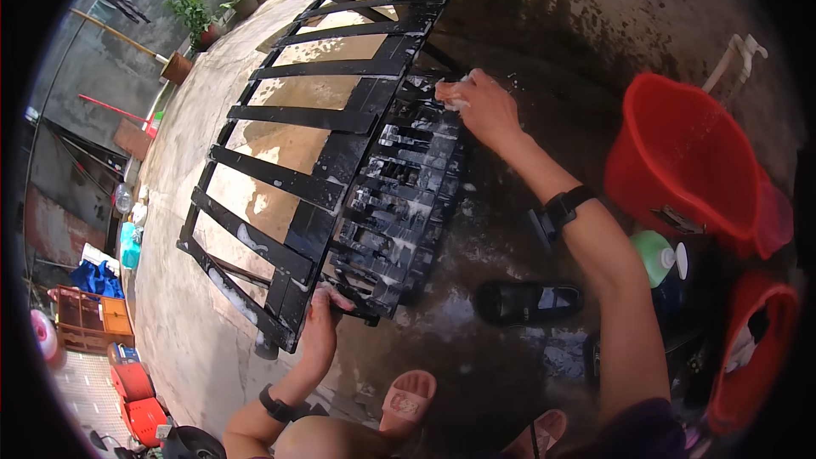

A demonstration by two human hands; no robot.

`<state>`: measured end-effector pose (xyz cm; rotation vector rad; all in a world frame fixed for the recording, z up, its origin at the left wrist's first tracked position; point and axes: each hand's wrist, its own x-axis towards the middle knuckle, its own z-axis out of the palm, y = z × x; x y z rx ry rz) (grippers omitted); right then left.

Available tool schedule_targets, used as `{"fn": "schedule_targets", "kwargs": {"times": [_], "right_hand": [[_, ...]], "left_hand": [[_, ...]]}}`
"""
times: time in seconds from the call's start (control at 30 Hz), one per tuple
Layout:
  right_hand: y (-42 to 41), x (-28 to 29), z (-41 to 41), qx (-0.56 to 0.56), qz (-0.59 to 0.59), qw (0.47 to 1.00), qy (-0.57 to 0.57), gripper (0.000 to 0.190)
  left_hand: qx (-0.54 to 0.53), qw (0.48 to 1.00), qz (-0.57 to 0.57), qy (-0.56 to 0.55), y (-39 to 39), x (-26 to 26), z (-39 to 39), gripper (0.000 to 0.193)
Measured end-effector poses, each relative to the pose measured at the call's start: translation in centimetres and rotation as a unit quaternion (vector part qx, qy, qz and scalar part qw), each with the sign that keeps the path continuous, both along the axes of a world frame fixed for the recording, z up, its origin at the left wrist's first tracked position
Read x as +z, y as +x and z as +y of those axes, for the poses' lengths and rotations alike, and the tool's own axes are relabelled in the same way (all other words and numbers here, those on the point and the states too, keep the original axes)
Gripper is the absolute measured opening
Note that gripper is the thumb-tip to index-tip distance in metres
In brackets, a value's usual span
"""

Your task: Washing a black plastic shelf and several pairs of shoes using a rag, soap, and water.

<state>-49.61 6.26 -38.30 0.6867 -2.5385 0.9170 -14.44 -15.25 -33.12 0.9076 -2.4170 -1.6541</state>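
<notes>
A black slatted rack (299,121) stands tilted on the wet concrete, with white suds on several slats. Beneath its upper panel shows a second slatted panel (395,204), thickly streaked with foam. My left hand (322,319) grips the rack's near lower end, fingers curled around the frame. At the lower panel's far end, my right hand (484,105) is closed around a pale, soapy wad, perhaps a cloth or pad; suds and fingers hide its shape. I wear a dark band on each wrist.
A red bucket (695,159) stands at the right beside a green pump bottle (653,258). A black slipper (529,303) lies on the wet floor. Another red container (752,357) sits at lower right. Potted plants (194,16) line the far-left wall.
</notes>
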Motion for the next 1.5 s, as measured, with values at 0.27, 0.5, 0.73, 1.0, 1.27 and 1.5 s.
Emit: {"fn": "schedule_targets", "kwargs": {"times": [0.27, 0.5, 0.73, 1.0, 1.27, 1.5], "right_hand": [[26.6, -0.6, -4.7, 0.260, 0.004, 0.962, -0.083, 0.025], [7.3, 1.3, -2.3, 0.171, 0.046, 0.983, -0.039, 0.014], [0.8, 1.9, -1.3, -0.069, -0.096, 0.992, 0.044, 0.015], [-5.2, -0.3, -10.7, 0.218, 0.085, 0.972, -0.006, 0.017], [3.1, 1.4, 1.9, 0.283, -0.067, 0.943, 0.160, 0.027], [-8.2, -1.5, -3.0, 0.261, 0.189, 0.945, -0.061, 0.018]], "left_hand": [[0.101, 0.989, 0.103, 0.039, 1.9, -1.9, -2.6, 0.011], [-0.009, 0.995, 0.080, 0.061, 0.7, -0.4, -7.4, 0.014], [-0.037, 0.999, -0.017, 0.027, 0.2, 1.3, -7.2, 0.037], [-0.059, 0.995, 0.007, -0.076, 0.3, -1.5, -9.7, 0.032], [0.041, 0.955, 0.083, -0.282, 1.4, -3.3, -7.0, 0.019], [0.022, 0.928, 0.177, -0.328, -4.0, -7.7, -6.6, 0.012]]}}
